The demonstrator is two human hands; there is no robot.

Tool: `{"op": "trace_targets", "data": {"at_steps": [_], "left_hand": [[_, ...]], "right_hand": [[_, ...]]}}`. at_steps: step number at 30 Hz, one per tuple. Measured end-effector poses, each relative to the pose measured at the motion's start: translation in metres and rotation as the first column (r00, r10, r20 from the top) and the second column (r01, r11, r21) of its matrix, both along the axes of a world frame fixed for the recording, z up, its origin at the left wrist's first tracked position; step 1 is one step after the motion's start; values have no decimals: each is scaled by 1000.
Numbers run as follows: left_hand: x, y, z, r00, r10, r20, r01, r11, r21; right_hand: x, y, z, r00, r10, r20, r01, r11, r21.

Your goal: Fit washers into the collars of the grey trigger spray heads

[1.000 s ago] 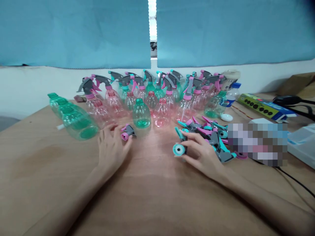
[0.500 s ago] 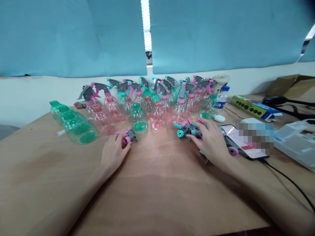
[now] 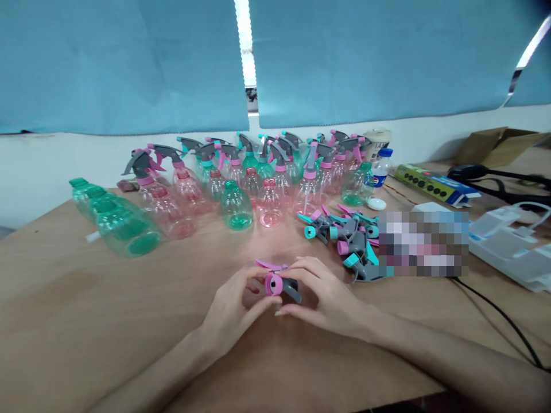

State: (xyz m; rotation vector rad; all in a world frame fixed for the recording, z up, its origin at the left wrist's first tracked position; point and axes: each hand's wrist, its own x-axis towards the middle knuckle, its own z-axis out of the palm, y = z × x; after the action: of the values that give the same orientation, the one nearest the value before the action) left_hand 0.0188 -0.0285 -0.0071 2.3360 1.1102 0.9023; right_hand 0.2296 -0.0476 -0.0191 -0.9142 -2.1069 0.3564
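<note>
A pink and grey trigger spray head is between my two hands near the middle of the table, its round pink collar facing me. My left hand pinches the collar from the left with thumb and fingers. From the right, my right hand has its fingers and thumb around the grey trigger side. Right of my hands lies a loose pile of pink, teal and grey spray heads. Beyond them stand an uncapped green bottle and a clear red bottle with no spray head.
Rows of bottles with spray heads line the back. Several green bottles lean or lie at left. At right are a Pepsi bottle, a white cap, a yellow-green box, a clear plastic case and a black cable.
My left hand has brought the spray head rightward and nearer to me. My right hand has left the pile and joined it on the same spray head. The view has shifted slightly.
</note>
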Motion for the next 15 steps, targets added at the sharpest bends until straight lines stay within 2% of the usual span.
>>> {"op": "trace_targets", "data": {"at_steps": [4, 8, 15], "left_hand": [[1, 1, -2, 992, 1, 123, 4, 999, -43], [1, 2, 0, 995, -31, 91, 30, 1000, 4], [0, 0, 0, 998, -64, 26, 61, 995, 81]], "right_hand": [[2, -1, 1, 999, 10, -45, -15, 994, -110], [-1, -2, -1, 997, 36, -62, -47, 980, -195], [-8, -1, -8, 994, -34, -102, 23, 994, -107]]}}
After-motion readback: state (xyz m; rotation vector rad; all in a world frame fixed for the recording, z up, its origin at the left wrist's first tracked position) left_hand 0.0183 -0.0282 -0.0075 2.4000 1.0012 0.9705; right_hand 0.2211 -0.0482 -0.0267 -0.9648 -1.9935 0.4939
